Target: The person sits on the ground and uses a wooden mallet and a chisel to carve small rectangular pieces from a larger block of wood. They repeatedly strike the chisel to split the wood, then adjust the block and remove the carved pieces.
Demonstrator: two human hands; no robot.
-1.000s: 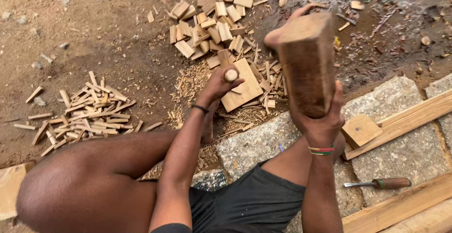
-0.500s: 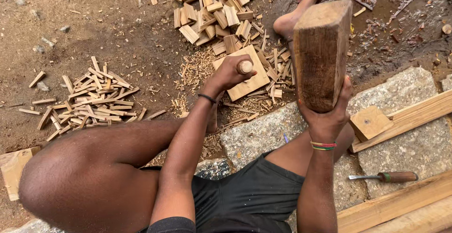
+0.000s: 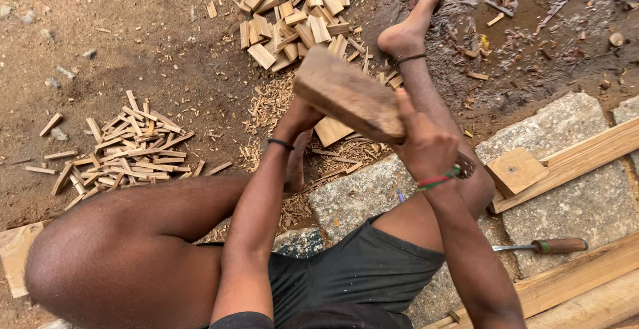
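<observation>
right hand (image 3: 426, 146) grips a thick brown wooden block mallet (image 3: 349, 94), tilted, head over the left hand (image 3: 299, 117). left hand mostly hidden under it, grip unclear. flat tan wood piece (image 3: 331, 130) just below on the dirt, split sticks pile (image 3: 130, 146) to the left, wooden-handled chisel (image 3: 549, 246) on grey stone slab (image 3: 579, 202).

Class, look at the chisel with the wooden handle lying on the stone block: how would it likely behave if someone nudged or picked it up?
The chisel has a rounded handle, so it may roll on the stone block. Its metal shaft looks rigid, unlikely to bend. It probably feels heavier than the wood chips.
</observation>
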